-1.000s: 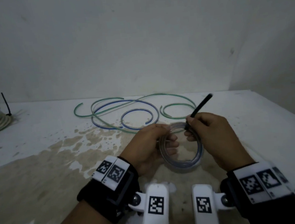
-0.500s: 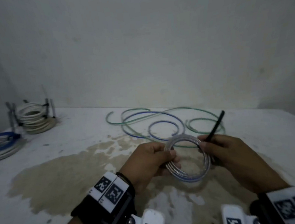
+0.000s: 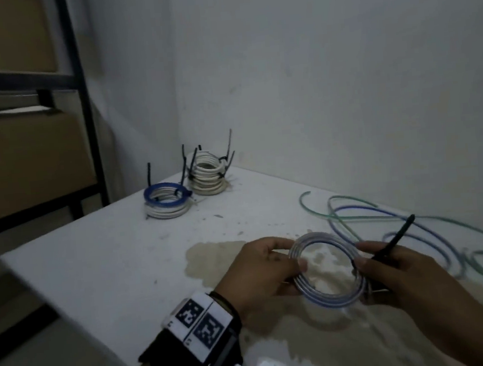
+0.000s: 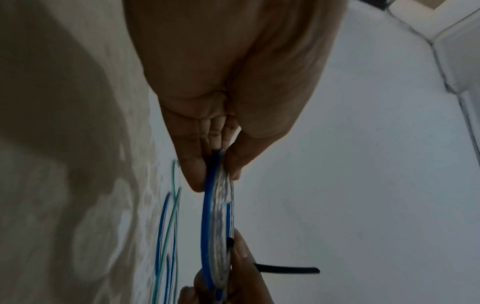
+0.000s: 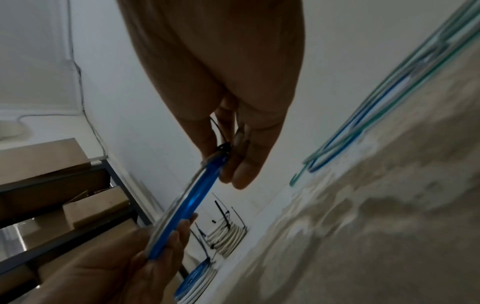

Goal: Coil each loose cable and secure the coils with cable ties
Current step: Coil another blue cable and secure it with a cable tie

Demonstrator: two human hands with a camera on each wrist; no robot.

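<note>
Pinching opposite sides of the blue-and-clear coil point(image 3: 328, 271), left hand point(image 3: 264, 271) and right hand point(image 3: 400, 274), black cable tie point(image 3: 397, 237) alongside.

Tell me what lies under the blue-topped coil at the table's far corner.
The blue coil tops a stack of white coils on the white table; a black cable tie wraps it. Anything inside the ring or beneath the lowest coil stays hidden.
</note>
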